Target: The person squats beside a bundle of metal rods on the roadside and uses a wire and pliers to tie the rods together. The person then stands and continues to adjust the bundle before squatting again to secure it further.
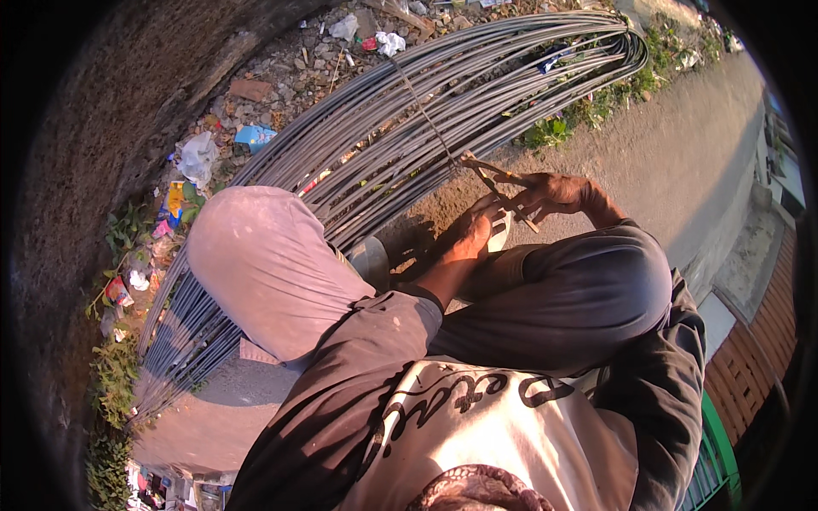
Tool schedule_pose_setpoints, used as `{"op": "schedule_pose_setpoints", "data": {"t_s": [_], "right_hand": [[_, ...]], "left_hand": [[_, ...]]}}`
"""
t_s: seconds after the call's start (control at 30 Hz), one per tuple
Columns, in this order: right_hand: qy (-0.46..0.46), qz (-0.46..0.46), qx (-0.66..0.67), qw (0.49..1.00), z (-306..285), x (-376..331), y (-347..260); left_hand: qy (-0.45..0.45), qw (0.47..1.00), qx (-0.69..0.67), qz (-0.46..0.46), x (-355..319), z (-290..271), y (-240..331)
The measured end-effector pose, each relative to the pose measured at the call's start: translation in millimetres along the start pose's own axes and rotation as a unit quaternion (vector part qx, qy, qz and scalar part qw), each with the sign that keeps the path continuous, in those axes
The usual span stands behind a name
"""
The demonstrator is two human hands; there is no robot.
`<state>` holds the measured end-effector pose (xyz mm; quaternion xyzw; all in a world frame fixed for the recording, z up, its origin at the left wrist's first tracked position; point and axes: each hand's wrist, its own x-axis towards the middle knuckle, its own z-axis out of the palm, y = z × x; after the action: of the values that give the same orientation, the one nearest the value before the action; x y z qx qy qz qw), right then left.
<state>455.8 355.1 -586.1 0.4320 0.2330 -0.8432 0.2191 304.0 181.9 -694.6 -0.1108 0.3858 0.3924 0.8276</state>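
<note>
A long looped bundle of thin grey steel rods [366,115] lies on the ground in front of me, bound across by a rusty tie rod [423,111]. Near the bundle's closer edge, rusty long-handled pincers [489,182] point their head toward the lower end of this tie. My right hand [554,198] is closed around the pincers' handles. My left hand [471,232] is closed beside it, its fingertips at the lower handle; its exact grip is partly hidden. Whether the jaws bite on the tie is too small to tell.
My bent knees [256,264] flank my hands, the left one over the rods. Rubble and litter, including a white plastic bag [198,159], line a rough wall [94,153] at the left. Paved ground [690,145] stretches to the right, with a green railing [720,443] at lower right.
</note>
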Motion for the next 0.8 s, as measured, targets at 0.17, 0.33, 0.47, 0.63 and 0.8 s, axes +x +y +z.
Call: {"op": "schedule_pose_setpoints", "data": {"t_s": [0.17,0.33,0.47,0.63,0.8], "right_hand": [[0.107,0.028,-0.361,0.926,5,17,-47],[0.152,0.05,-0.535,0.83,14,11,-60],[0.134,0.016,-0.512,0.848,13,16,-54],[0.133,0.058,-0.523,0.84,24,22,-59],[0.173,-0.044,-0.541,0.822,16,26,-28]], "left_hand": [[0.138,0.99,-0.006,-0.005,-7,-11,15],[0.182,0.979,-0.096,0.004,1,-21,27],[0.201,0.967,-0.154,0.041,-2,-38,39],[0.17,0.974,-0.139,0.048,-14,-28,70],[0.155,0.985,-0.035,0.073,-10,-11,75]]}}
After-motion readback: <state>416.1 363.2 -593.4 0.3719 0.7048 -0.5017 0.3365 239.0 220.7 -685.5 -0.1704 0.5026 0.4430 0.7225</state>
